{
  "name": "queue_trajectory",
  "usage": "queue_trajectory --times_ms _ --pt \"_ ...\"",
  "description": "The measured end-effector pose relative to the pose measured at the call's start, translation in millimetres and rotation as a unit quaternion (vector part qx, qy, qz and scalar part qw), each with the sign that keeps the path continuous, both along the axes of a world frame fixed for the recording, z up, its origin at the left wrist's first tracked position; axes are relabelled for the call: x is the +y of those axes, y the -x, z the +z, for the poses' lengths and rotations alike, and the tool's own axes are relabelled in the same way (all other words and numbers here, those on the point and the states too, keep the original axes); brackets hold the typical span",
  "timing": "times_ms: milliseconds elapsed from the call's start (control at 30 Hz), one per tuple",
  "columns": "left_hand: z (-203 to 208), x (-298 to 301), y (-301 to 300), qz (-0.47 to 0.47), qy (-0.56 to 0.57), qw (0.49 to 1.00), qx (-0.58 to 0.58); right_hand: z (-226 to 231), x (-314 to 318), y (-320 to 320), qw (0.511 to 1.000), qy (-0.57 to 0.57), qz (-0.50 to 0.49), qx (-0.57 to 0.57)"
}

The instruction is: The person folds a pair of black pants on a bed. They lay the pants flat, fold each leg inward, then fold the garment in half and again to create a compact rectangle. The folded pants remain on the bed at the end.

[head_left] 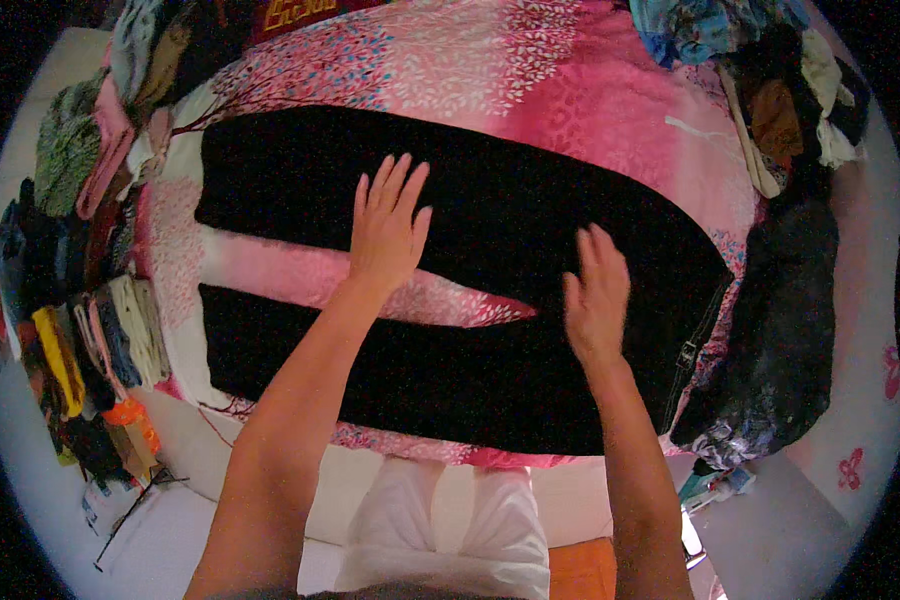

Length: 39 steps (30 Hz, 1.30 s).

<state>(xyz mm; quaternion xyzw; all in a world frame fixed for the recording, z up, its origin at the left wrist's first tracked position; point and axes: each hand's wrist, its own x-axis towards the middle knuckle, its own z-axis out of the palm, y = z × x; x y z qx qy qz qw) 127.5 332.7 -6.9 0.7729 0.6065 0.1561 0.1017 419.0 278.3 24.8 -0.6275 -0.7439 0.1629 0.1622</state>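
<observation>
A pair of black trousers (470, 385) lies spread flat across a pink and white patterned bedsheet (610, 110). Its waistband, with a small buckle, is at the right, and the two legs reach to the left with a strip of sheet showing between them. My left hand (390, 225) is flat with fingers stretched out, over the far trouser leg. Over the upper part of the trousers, near where the legs meet, is my right hand (598, 295), its fingers extended and slightly blurred. Neither hand holds anything.
Stacks of folded clothes (120, 330) line the left side, with a green knitted piece (67, 140) farther back. A dark bag-like bundle (780, 330) stands at the right edge. Blue cloth (700, 30) and more garments (775, 120) are heaped at the far right.
</observation>
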Motion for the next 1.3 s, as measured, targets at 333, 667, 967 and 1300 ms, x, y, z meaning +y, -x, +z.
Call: queue_trajectory --times_ms 333,667,967,1300 --pt "-64 58 26 0.0 -0.016 0.996 0.083 -81 30 -153 0.982 -0.009 -0.048 -0.182" --pt "-81 63 41 -0.003 -0.033 0.998 0.056 -102 42 -197 0.981 -0.03 -0.057 -0.183" --pt "-84 63 39 0.013 -0.003 1.0 0.009 -103 46 -200 0.989 -0.052 -0.033 -0.133" --pt "-81 64 40 0.002 -0.028 0.999 -0.032 -84 42 -161 0.981 -0.049 -0.082 -0.172"
